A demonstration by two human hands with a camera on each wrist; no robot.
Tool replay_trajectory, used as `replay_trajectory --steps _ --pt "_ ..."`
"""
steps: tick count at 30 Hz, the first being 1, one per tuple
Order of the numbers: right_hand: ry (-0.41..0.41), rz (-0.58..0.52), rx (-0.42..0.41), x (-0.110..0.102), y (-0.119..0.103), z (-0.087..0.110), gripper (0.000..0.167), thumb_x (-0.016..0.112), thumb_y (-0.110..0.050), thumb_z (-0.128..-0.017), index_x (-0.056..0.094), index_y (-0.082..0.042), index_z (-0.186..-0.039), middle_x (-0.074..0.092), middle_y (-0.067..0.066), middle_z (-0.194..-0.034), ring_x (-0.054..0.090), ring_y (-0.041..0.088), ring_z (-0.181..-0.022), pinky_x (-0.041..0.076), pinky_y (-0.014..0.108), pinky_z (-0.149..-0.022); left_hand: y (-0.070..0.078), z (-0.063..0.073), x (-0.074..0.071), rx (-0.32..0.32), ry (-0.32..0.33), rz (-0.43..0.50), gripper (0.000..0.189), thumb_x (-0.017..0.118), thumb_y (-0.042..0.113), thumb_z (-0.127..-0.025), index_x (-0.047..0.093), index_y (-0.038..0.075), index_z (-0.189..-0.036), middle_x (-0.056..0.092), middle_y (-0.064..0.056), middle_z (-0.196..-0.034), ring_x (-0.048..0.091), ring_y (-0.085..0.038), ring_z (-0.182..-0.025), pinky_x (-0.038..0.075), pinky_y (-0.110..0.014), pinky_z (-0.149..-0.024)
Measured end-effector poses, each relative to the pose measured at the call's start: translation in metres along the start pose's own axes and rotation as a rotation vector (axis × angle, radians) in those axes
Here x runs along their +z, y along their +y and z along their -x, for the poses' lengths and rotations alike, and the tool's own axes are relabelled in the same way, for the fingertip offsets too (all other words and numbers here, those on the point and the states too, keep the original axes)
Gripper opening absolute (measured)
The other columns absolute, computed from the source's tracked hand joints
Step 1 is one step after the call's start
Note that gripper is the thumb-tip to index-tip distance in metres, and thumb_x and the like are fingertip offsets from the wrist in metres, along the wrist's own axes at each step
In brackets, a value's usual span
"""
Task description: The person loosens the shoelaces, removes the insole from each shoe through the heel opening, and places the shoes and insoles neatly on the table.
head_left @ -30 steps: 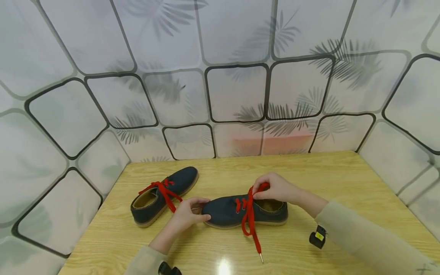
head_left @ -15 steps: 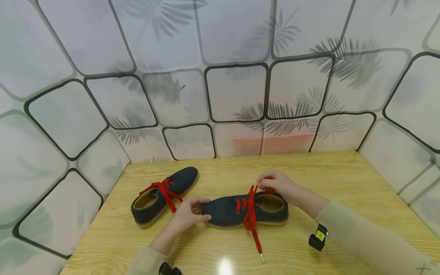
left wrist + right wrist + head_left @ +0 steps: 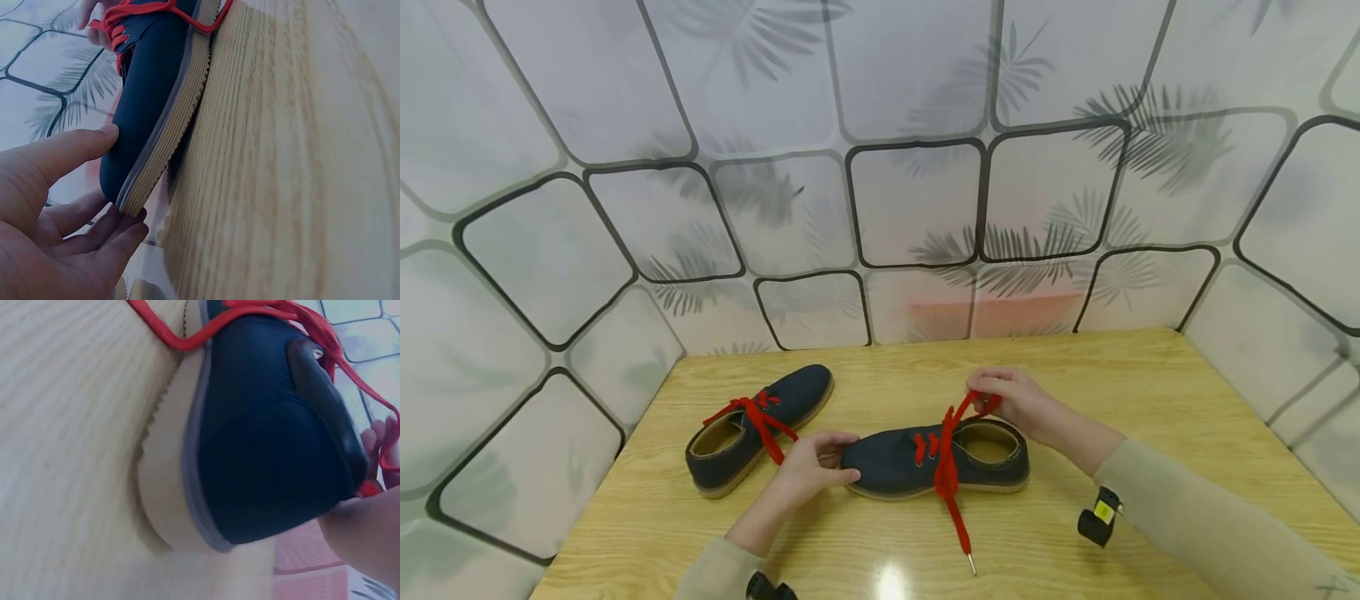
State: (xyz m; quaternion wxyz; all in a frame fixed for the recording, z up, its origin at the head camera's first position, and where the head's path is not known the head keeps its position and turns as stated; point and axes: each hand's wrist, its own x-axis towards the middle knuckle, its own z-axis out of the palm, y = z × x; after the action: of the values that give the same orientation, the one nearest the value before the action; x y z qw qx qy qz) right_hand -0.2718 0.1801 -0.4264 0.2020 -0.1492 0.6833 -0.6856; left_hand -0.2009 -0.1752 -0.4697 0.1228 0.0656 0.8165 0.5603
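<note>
A navy shoe [image 3: 887,462] with red laces lies sideways mid-table, toe to the left. My left hand [image 3: 812,467] holds its toe; in the left wrist view the thumb rests on the upper and the fingers [image 3: 128,247] curl at the sole's tip. Above the shoe's opening, my right hand [image 3: 1011,400] pinches one end of the red shoelace [image 3: 966,406], which runs taut to the knot area over the tongue. The other lace end, with a metal tip, hangs over the near side onto the table. In the right wrist view the heel partly hides my right hand [image 3: 375,462].
A matching navy shoe [image 3: 797,394] with red laces stands to the left, toe pointing back right. The wooden table [image 3: 1000,542] meets a patterned cloth wall [image 3: 917,208] at the back and sides.
My right hand has moved up and slightly right, drawing the lace away from the shoe. The lace loop on the near side has become smaller. My left hand stays at the toe.
</note>
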Motion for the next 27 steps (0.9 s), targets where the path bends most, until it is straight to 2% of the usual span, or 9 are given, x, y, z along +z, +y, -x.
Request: replay_trajectory --steps 4,7,11,15,18,20,24,27 --pt "0.03 0.177 -0.028 -0.003 -0.008 0.002 0.021 0.06 -0.016 -0.108 0.079 -0.007 -0.108 0.076 -0.013 -0.097 0.07 0.005 -0.093 0.059 0.025 -0.092 -0.001 0.0 0.0 -0.011 0.014 -0.005 0.052 0.085 0.0 -0.088 0.068 -0.002 -0.137 0.067 -0.025 -0.139 0.066 -0.043 -0.13 0.062 -0.044 -0.104" --pt "0.028 0.344 -0.066 -0.004 -0.011 0.003 0.026 0.067 -0.015 -0.104 0.075 0.006 -0.117 0.079 -0.001 -0.104 0.071 0.006 -0.095 0.06 0.031 -0.092 0.0 0.0 0.0 -0.009 0.015 -0.016 0.052 0.085 0.001 -0.089 0.067 -0.003 -0.137 0.067 -0.025 -0.139 0.067 -0.042 -0.129 0.062 -0.043 -0.103" --pt "-0.039 0.489 -0.124 -0.004 -0.01 0.003 0.023 0.069 -0.01 -0.102 0.074 0.009 -0.115 0.076 0.024 -0.112 0.071 0.01 -0.093 0.061 0.031 -0.083 0.0 0.0 0.0 -0.008 0.013 -0.018 0.052 0.085 0.001 -0.089 0.067 -0.002 -0.137 0.067 -0.025 -0.139 0.067 -0.042 -0.129 0.062 -0.043 -0.103" --pt "-0.102 0.545 -0.19 -0.003 -0.007 0.002 0.016 0.066 -0.004 -0.103 0.076 0.007 -0.109 0.075 0.03 -0.111 0.071 0.005 -0.092 0.06 0.023 -0.079 0.0 0.0 0.0 -0.014 0.016 -0.009 0.052 0.085 0.001 -0.088 0.068 -0.002 -0.137 0.067 -0.025 -0.139 0.067 -0.042 -0.129 0.062 -0.044 -0.104" --pt "-0.118 0.568 -0.227 -0.001 -0.007 0.001 0.014 0.066 -0.004 -0.103 0.078 0.003 -0.106 0.077 0.022 -0.105 0.069 0.003 -0.089 0.059 0.022 -0.08 0.0 -0.001 0.0 -0.009 0.02 -0.015 0.051 0.085 0.0 -0.088 0.068 -0.002 -0.137 0.068 -0.025 -0.138 0.067 -0.042 -0.128 0.062 -0.044 -0.103" --pt "-0.13 0.583 -0.235 0.001 -0.008 0.001 0.013 0.069 -0.007 -0.102 0.079 0.0 -0.104 0.078 0.016 -0.101 0.07 0.007 -0.086 0.06 0.022 -0.079 0.0 -0.001 0.0 -0.006 0.02 -0.018 0.051 0.085 0.0 -0.088 0.068 -0.002 -0.136 0.068 -0.025 -0.138 0.067 -0.042 -0.128 0.062 -0.044 -0.103" --pt "-0.182 0.579 -0.236 0.005 -0.007 0.0 0.009 0.073 -0.009 -0.1 0.079 -0.002 -0.102 0.079 0.013 -0.099 0.072 0.017 -0.085 0.062 0.024 -0.076 0.0 -0.001 0.0 -0.002 0.016 -0.014 0.051 0.084 0.0 -0.089 0.068 -0.003 -0.137 0.067 -0.025 -0.139 0.066 -0.042 -0.129 0.062 -0.044 -0.104" --pt "-0.219 0.591 -0.24 0.008 -0.005 0.0 0.007 0.075 -0.008 -0.099 0.079 -0.003 -0.1 0.079 0.012 -0.1 0.073 0.012 -0.089 0.063 0.025 -0.08 0.0 0.0 0.0 0.004 0.01 -0.016 0.051 0.084 0.001 -0.089 0.067 -0.003 -0.137 0.067 -0.026 -0.139 0.067 -0.042 -0.129 0.062 -0.043 -0.103"
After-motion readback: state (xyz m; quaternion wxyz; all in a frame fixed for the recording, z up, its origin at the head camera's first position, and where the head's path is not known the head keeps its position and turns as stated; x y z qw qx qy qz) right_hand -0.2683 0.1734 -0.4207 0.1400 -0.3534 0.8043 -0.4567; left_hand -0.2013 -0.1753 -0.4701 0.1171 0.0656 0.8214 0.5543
